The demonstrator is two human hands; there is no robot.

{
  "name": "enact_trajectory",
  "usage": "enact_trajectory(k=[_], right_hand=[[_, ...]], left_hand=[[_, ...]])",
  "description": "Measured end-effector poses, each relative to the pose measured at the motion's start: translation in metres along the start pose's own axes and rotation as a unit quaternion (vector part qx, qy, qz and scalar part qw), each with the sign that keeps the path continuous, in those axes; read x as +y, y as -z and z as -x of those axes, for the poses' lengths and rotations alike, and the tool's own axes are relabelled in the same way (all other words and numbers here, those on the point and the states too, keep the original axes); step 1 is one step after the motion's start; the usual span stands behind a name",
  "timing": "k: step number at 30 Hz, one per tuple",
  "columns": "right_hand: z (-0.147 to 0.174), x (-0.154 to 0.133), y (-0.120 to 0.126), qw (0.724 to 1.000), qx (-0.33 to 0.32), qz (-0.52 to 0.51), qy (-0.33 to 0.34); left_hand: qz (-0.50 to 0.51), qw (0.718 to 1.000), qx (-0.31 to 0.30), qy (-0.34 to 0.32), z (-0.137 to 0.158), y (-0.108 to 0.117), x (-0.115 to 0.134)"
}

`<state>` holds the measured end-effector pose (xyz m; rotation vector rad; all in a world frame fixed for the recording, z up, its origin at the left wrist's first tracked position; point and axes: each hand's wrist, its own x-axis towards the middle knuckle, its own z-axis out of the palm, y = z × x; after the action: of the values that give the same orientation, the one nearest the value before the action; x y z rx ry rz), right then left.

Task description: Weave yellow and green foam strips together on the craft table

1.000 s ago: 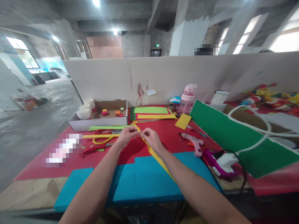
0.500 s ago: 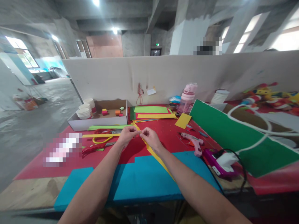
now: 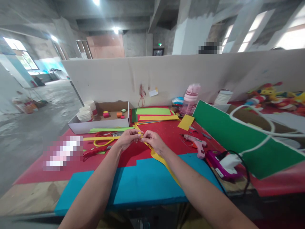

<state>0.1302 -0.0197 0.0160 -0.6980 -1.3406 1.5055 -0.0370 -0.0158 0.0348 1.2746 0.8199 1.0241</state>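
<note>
Both hands meet over the middle of the red table covering. My left hand [image 3: 129, 137] pinches the end of a yellow paper strip [image 3: 164, 161] between thumb and fingers. Just beside it, my right hand [image 3: 153, 140] pinches the same strip near that end. The strip runs down under my right wrist and forearm and across the blue sheet [image 3: 138, 181]. Left of my left hand lie red-handled scissors [image 3: 94, 153], a yellow loop-shaped handle [image 3: 102, 143] and light green strips [image 3: 107, 130]. What the fingertips cover of the strip's end is hidden.
A white box [image 3: 97, 125] with paper cups and small coloured rolls stands at back left. A pink glue gun [image 3: 195, 142], a purple power strip [image 3: 222, 168] and a green board [image 3: 238, 143] are on the right. Behind stand a pink bottle [image 3: 190, 100] and a pale partition [image 3: 166, 74].
The fingertips have shifted slightly, and a bit of yellow strip now shows upright between them. The strip bows wider below my right hand. The view has moved slightly.
</note>
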Motion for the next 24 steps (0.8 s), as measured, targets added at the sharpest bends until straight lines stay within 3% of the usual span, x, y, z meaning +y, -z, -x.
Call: enact_trajectory(k=[15, 24], right_hand=[[-0.01, 0.015, 0.008, 0.98, 0.04, 0.17, 0.091], [-0.008, 0.011, 0.007, 0.989, 0.024, 0.132, 0.062]], left_hand=[[-0.014, 0.999, 0.042, -0.013, -0.002, -0.004, -0.001], [-0.036, 0.998, 0.049, -0.019, -0.003, -0.004, -0.002]])
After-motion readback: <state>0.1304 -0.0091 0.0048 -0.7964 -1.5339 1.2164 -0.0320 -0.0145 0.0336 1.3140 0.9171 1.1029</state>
